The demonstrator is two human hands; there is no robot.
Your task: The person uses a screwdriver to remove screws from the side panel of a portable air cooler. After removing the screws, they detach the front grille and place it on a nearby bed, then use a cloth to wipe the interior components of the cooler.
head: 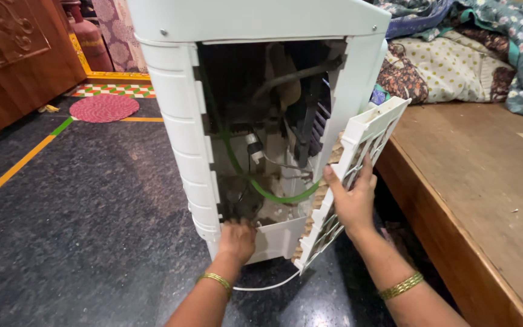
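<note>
- Right hand (352,203) — fingers clamped on the white grille panel (358,163), swung clear of the air cooler (213,121).
- Left hand (236,240) reaches into the base; grip hidden.
- Step, likely: servicing inside — next needs the panel steadied.

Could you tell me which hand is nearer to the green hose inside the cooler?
Right. The right hand grips the grille panel beside the green hose; the left hand sits lower.

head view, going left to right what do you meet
carved wooden furniture → round pink mat → white air cooler with its side open → left hand at the opening's bottom edge → right hand holding the white grille panel → wooden platform
</note>
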